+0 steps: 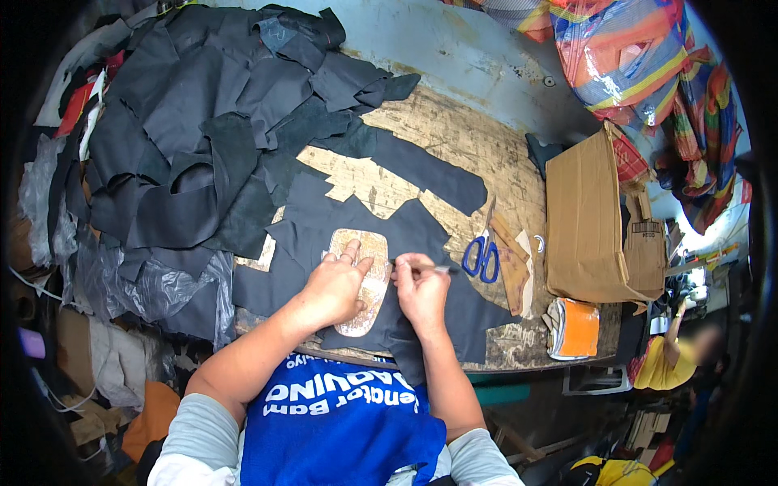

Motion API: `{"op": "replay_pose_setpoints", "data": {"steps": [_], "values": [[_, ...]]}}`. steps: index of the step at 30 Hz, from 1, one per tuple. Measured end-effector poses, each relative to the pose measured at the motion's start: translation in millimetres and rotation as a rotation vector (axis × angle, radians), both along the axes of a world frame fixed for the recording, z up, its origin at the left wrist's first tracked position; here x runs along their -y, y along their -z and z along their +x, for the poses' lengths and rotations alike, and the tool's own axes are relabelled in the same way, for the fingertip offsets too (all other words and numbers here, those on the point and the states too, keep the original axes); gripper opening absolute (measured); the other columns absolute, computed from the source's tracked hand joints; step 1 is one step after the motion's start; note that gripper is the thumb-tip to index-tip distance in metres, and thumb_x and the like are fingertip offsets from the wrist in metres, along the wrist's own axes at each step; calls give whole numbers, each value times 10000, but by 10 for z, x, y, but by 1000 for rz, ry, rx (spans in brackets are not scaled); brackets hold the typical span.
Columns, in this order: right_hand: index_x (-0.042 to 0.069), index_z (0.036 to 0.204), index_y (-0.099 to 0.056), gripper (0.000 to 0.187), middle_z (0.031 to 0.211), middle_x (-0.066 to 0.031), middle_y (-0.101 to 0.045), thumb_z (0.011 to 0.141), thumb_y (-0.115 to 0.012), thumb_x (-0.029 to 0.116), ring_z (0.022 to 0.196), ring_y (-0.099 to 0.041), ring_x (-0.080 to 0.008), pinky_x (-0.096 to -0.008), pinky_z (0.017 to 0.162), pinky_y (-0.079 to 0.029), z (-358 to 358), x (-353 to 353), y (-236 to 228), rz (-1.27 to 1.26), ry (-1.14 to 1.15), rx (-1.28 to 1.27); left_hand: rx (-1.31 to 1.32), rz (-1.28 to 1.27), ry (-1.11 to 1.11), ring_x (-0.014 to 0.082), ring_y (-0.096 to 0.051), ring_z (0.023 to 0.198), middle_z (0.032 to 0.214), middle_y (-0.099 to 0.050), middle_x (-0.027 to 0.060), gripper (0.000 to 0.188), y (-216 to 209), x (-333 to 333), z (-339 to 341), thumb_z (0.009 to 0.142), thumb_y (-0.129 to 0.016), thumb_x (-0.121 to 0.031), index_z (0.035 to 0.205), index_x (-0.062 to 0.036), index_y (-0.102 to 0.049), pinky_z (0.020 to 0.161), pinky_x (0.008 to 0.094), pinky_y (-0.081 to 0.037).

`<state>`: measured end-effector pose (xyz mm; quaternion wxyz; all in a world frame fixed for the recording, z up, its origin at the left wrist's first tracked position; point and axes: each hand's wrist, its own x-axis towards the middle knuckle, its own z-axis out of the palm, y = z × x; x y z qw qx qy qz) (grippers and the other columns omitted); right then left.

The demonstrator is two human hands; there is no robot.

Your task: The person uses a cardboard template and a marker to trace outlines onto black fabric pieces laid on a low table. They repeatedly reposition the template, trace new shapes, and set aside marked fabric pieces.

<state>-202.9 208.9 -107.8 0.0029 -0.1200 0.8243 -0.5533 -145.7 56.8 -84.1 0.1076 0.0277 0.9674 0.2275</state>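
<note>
A worn, rounded oblong template (pixel 357 319), tan with pale scuffs, lies flat on a dark grey leather piece (pixel 296 212). My left hand (pixel 339 283) presses on the template with its fingers spread, covering its middle. Beside the template's right edge, my right hand (pixel 421 293) pinches a slim pen-like tool (pixel 443 269); its tip is close to that edge and too small to make out. Just right of my right hand is a pair of scissors with blue handles (pixel 481 259), whose blades I cannot see.
A large heap of dark leather (pixel 194 105) covers the table's left side. Brown pattern pieces (pixel 512 267), a cardboard box (pixel 585 219) and an orange-and-white stack (pixel 577 328) sit to the right on the wooden tabletop (pixel 454 121). A person in yellow (pixel 668 364) is farther right.
</note>
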Motion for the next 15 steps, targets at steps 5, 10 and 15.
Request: {"op": "replay_pose_setpoints", "data": {"steps": [5, 10, 15], "values": [[-59, 866, -605, 153, 701, -89, -641, 901, -587, 90, 589, -642, -117, -243, 522, -526, -35, -24, 86, -65, 38, 67, 12, 87, -1, 409, -513, 1160, 1424, -323, 284, 734, 35, 92, -57, 632, -781, -158, 1313, -95, -513, 996, 397, -422], [-44, 860, -611, 112, 721, -111, -655, 875, -601, 66, 613, -656, -169, -283, 557, -523, 84, -49, 30, 42, -69, -186, 15, 202, -40, 346, -478, 1228, 1446, -322, 236, 740, 57, 161, -100, 577, -812, -138, 1272, -104, -560, 1015, 371, -410], [8, 835, -613, 109, 731, -153, -599, 733, -651, 15, 688, -592, -322, -377, 629, -501, 562, -197, -148, 456, -382, -503, 1, 250, -50, 343, -452, 1253, 1447, -332, 221, 747, 55, 187, -114, 550, -823, -129, 1255, -115, -578, 1033, 360, -393]]}}
